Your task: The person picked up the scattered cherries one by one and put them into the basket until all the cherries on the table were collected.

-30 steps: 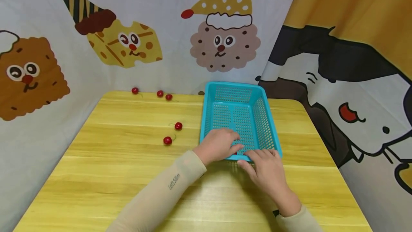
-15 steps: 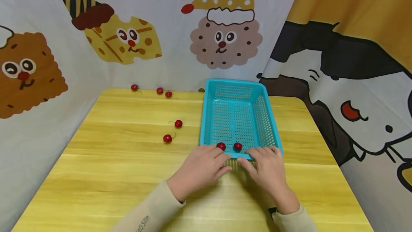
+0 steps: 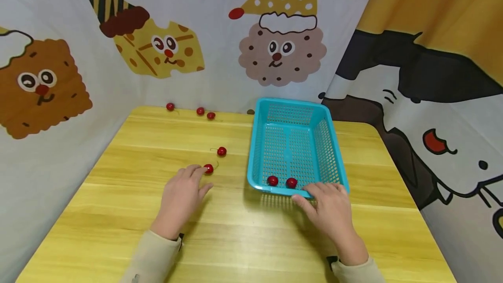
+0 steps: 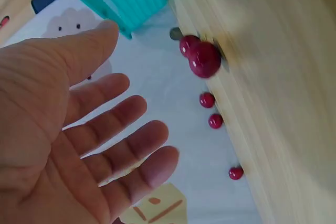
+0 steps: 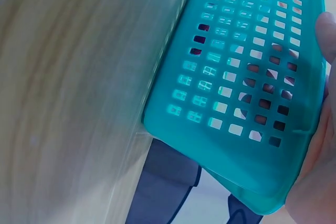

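My left hand (image 3: pixel 180 198) hovers over the table with its fingers extended and the thumb apart. In the head view its fingertips overlap a red cherry (image 3: pixel 208 169) with a stem; the left wrist view has the nearest cherry (image 4: pixel 205 59) beyond the fingers, with nothing in the palm. A second stemmed cherry (image 3: pixel 222 151) lies just behind. On the right, my right hand (image 3: pixel 330 213) grips the near rim of a blue perforated plastic basket (image 3: pixel 288 143), fingers over the inside and thumb outside. Two cherries, one (image 3: pixel 272 181) left of the other (image 3: pixel 291 183), lie inside against the near wall.
Three more cherries lie along the table's back edge: one at far left (image 3: pixel 170 107), and a close pair, left (image 3: pixel 200 111) and right (image 3: pixel 211 116). A cartoon-printed cloth (image 3: pixel 220 56) hangs right behind the wooden table (image 3: pixel 243 239).
My left hand has withdrawn from the basket and moved left to the loose cherries, leaving two cherries visible in the basket. My right hand stays on the rim.
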A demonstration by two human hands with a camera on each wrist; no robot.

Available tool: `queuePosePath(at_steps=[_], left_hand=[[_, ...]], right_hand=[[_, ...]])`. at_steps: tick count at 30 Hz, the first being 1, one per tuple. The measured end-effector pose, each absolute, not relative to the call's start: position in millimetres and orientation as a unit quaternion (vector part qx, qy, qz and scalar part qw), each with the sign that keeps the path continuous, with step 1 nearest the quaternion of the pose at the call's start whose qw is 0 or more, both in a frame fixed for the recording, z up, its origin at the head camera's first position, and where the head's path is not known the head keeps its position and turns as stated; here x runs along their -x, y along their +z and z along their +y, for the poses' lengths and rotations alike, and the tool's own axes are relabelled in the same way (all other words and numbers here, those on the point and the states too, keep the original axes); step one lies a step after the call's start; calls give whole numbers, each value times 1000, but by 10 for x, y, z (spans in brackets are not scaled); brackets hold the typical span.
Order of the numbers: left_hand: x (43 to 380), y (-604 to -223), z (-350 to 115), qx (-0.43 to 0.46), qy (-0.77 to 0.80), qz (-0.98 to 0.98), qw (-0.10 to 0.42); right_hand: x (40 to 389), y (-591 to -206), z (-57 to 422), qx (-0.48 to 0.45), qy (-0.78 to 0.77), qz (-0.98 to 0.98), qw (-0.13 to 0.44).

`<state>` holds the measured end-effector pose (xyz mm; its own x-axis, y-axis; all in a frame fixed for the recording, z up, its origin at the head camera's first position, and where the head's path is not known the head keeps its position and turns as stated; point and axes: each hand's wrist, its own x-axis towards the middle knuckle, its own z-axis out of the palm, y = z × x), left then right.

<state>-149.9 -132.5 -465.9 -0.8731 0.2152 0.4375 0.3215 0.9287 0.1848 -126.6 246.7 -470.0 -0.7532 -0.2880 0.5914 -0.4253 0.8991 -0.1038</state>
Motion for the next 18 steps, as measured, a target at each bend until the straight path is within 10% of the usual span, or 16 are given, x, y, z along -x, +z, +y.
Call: queuePosePath(at_steps=[18], left_hand=[[1831,-4856,-1323,170,-199,-962,82]], right_hand=[[1282,-4742,2458,-186,112,-925,312]])
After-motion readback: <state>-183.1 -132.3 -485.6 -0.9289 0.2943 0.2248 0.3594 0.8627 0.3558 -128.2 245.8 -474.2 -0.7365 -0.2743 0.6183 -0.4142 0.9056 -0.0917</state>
